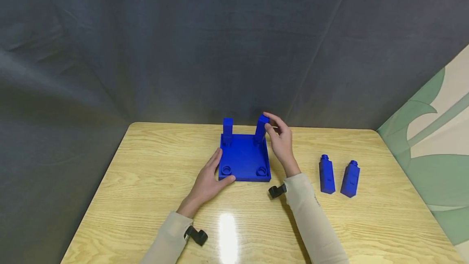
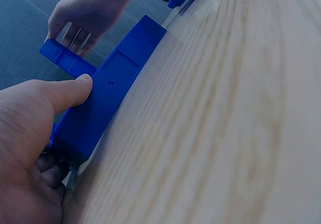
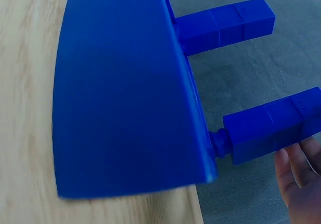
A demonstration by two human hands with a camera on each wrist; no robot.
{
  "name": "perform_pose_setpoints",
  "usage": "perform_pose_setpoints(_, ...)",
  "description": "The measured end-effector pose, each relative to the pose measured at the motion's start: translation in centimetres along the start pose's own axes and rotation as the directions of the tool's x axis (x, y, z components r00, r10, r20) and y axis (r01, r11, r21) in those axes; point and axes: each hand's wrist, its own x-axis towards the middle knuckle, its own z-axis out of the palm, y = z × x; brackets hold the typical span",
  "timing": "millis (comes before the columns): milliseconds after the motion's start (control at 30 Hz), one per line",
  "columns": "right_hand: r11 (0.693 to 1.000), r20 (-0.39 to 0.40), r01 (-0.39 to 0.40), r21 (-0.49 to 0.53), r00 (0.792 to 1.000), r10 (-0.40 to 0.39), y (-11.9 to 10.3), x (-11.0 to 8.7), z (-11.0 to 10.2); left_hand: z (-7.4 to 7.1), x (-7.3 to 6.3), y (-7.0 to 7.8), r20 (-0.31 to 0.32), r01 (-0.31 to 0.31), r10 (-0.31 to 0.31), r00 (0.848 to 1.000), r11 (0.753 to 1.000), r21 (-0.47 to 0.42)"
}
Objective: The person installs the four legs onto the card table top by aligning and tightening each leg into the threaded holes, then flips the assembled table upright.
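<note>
A blue square tray-like base [image 1: 244, 158] with raised edges lies on the table, round sockets at its corners. My left hand [image 1: 206, 183] grips its near left corner, thumb [image 2: 72, 91] on the front wall and fingers along the left side. One blue square leg [image 1: 228, 128] stands upright in the far left socket. At the far right socket a second blue leg [image 1: 261, 128] leans a little to the right; its narrow neck shows in the right wrist view. My right hand [image 1: 283, 145] pinches that leg near its top between thumb and fingers.
Two more blue legs with threaded ends, one [image 1: 327, 175] beside the other [image 1: 350, 179], lie on the table to the right. Both near sockets [image 1: 261, 170] of the base hold no leg. A dark curtain [image 1: 220, 52] hangs behind the wooden table [image 1: 154, 162].
</note>
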Motion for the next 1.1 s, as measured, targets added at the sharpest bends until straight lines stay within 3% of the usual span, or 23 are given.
perform_pose_setpoints(267,0.999,-0.044,-0.012,0.030,0.999,0.013,-0.20,-0.01,0.05,0.00,-0.08,0.10,-0.003,0.006,-0.006,1.000,1.000,-0.003)
perform_pose_setpoints(467,0.999,-0.055,-0.036,-0.003,0.998,0.036,-0.29,0.06,0.52,-0.02,-0.08,0.20,-0.003,0.006,-0.006,1.000,1.000,-0.003)
perform_pose_setpoints(1100,0.997,-0.075,0.002,-0.083,0.997,-0.008,-0.12,-0.02,0.29,0.06,0.09,0.18,0.002,0.001,-0.001,1.000,1.000,0.010)
